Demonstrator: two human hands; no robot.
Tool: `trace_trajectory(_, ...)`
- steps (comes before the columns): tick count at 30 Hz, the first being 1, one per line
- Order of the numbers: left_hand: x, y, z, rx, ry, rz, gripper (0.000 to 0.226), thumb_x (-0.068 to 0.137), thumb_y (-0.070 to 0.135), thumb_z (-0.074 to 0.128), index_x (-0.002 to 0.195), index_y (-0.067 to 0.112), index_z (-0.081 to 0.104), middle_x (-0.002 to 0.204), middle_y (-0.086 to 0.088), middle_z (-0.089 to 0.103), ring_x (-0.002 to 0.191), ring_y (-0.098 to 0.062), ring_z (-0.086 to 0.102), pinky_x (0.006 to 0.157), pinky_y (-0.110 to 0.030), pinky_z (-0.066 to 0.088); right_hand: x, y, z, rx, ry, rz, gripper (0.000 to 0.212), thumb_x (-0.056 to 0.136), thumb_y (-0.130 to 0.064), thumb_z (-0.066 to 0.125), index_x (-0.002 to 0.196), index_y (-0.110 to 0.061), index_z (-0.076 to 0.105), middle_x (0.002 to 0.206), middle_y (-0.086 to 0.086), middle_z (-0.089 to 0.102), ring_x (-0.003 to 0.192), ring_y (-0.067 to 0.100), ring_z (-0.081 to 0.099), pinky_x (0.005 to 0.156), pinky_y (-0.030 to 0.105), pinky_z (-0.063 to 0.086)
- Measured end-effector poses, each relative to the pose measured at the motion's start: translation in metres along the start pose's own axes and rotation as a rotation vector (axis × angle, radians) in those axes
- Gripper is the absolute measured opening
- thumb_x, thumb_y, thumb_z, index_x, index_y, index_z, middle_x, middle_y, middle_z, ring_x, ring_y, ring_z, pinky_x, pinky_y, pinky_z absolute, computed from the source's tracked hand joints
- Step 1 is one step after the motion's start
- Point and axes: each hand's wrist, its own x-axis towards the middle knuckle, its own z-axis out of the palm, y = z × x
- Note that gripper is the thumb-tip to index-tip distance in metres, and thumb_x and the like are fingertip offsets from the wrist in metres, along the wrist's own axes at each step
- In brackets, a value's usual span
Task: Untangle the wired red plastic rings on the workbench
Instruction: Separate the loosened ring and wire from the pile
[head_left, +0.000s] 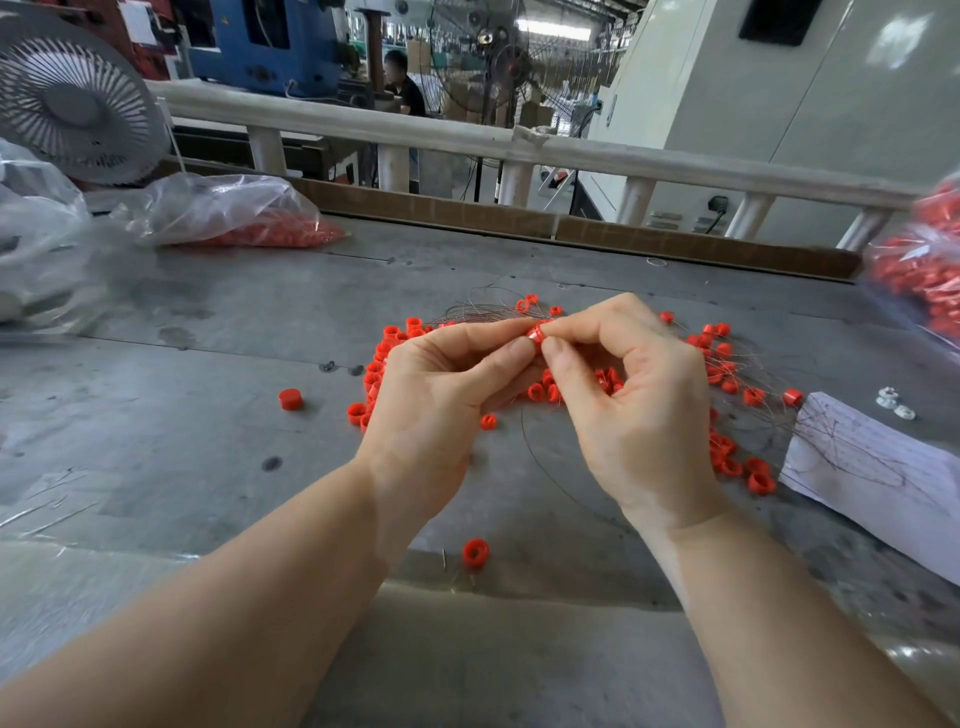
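From the head view, both hands meet above the heap of red rings lying on the grey surface. The left hand pinches one ring between thumb and forefinger; the right hand pinches the same ring from the other side, its remaining fingers loosely curled. That held ring sits just above the heap, lifted clear of it.

The heap spreads under and beyond the hands, threaded through with fine dark wire that fans out on the far side of the heap and loops toward the near side. A few loose rings lie apart from the heap: one to its left, another nearer the person. A sheet of paper lies to the right of the heap, and a clear bag of red parts rests well off to the far left of it.

The rings look light, rigid and smooth, so probably easy to lose from a fingertip pinch; gripping across the outer wall, as both hands do, seems the sound hold. The wire looks thin and springy, likely to kink or snag neighbouring rings if pulled hard. Sliding a ring along its strand while steadying the wire close to it would likely disturb the heap least.
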Motion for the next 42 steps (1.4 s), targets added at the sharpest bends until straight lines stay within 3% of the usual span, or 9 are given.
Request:
trace_trajectory(5, 0.0016, -0.0011, -0.0033, 0.011, 0.012, -0.07, 0.021, 0.066, 0.013, 0.065, 0.083, 0.007, 0.075, 0.078, -0.009, 0.073, 0.071, -0.015, 0.07, 0.061, -0.019, 0.054, -0.0015, 0.0002, 0.0002, -0.144, -0.022, -0.104, 0.009, 0.073, 0.001, 0.069, 0.082, -0.001, 0.069, 0.078, 0.007, 0.061, 0.067, 0.016, 0.056, 0.066, 0.026, 0.048)
trace_trajectory(12, 0.0017, -0.0004, -0.0046, 0.104, 0.051, -0.166, 0.027, 0.065, 0.018, 0.066, 0.089, 0.007, 0.074, 0.084, -0.011, 0.073, 0.08, -0.02, 0.069, 0.081, -0.029, 0.055, -0.0025, 0.0025, -0.0011, -0.248, -0.065, -0.173, 0.003, 0.076, 0.0, 0.068, 0.077, 0.002, 0.068, 0.075, 0.013, 0.062, 0.067, 0.029, 0.061, 0.062, 0.042, 0.052)
trace_trajectory(14, 0.0027, 0.0003, -0.004, 0.083, 0.049, -0.194, 0.015, 0.073, 0.013, 0.063, 0.081, 0.01, 0.075, 0.08, -0.008, 0.073, 0.077, -0.017, 0.07, 0.076, -0.027, 0.057, -0.0019, 0.0036, -0.002, -0.252, -0.071, -0.17, 0.002, 0.075, 0.001, 0.069, 0.077, 0.002, 0.068, 0.075, 0.014, 0.061, 0.066, 0.028, 0.06, 0.061, 0.041, 0.052)
trace_trajectory(20, 0.0016, 0.0027, -0.0025, 0.075, 0.03, -0.224, 0.026, 0.087, 0.008, 0.053, 0.078, 0.014, 0.077, 0.079, -0.003, 0.074, 0.072, -0.012, 0.07, 0.058, -0.018, 0.053, -0.0004, 0.0054, -0.0013, -0.279, -0.067, -0.153, 0.003, 0.074, 0.001, 0.067, 0.073, 0.003, 0.066, 0.071, 0.016, 0.059, 0.06, 0.03, 0.058, 0.056, 0.041, 0.051)
trace_trajectory(25, 0.0018, 0.0006, -0.0043, 0.108, 0.001, -0.221, 0.021, 0.087, 0.008, 0.055, 0.084, 0.013, 0.076, 0.082, -0.005, 0.074, 0.076, -0.014, 0.071, 0.061, -0.02, 0.054, 0.0007, 0.0044, -0.0014, -0.352, -0.058, -0.194, 0.007, 0.071, 0.001, 0.066, 0.067, 0.004, 0.062, 0.067, 0.016, 0.056, 0.055, 0.03, 0.055, 0.053, 0.036, 0.048)
trace_trajectory(28, 0.0012, 0.0011, -0.0038, 0.131, -0.011, -0.195, 0.013, 0.079, 0.019, 0.065, 0.074, 0.015, 0.076, 0.074, -0.002, 0.072, 0.068, -0.01, 0.068, 0.057, -0.018, 0.052, -0.0001, 0.0037, -0.0025, -0.366, -0.071, -0.218, 0.009, 0.074, 0.001, 0.069, 0.068, 0.003, 0.062, 0.068, 0.015, 0.056, 0.058, 0.028, 0.055, 0.057, 0.03, 0.044)
trace_trajectory(31, 0.0016, 0.0016, -0.0051, 0.126, 0.006, -0.156, 0.021, 0.057, 0.035, 0.072, 0.065, 0.015, 0.072, 0.066, -0.001, 0.068, 0.061, -0.009, 0.063, 0.055, -0.016, 0.05, -0.0007, 0.0033, -0.0024, -0.337, -0.095, -0.242, 0.009, 0.075, 0.001, 0.07, 0.07, 0.002, 0.063, 0.073, 0.014, 0.06, 0.064, 0.029, 0.058, 0.06, 0.036, 0.049)
trace_trajectory(36, 0.0057, 0.0003, -0.0068, -0.001, -0.03, -0.181, 0.022, 0.066, 0.017, 0.065, 0.083, 0.003, 0.066, 0.061, 0.0, 0.066, 0.054, -0.007, 0.062, 0.053, -0.015, 0.05, -0.0006, 0.0037, -0.0017, -0.213, -0.072, -0.197, 0.007, 0.074, 0.004, 0.07, 0.078, 0.0, 0.067, 0.077, 0.008, 0.065, 0.07, 0.025, 0.062, 0.062, 0.042, 0.051)
trace_trajectory(42, 0.0046, -0.0004, -0.0056, 0.0, -0.032, -0.088, 0.019, 0.065, 0.009, 0.065, 0.084, 0.006, 0.067, 0.066, -0.001, 0.07, 0.055, -0.006, 0.063, 0.055, -0.015, 0.051, -0.0018, 0.0053, 0.0003, -0.09, 0.003, -0.103, 0.023, 0.073, 0.011, 0.07, 0.087, -0.004, 0.059, 0.078, 0.0, 0.066, 0.071, 0.01, 0.063, 0.067, 0.026, 0.053)
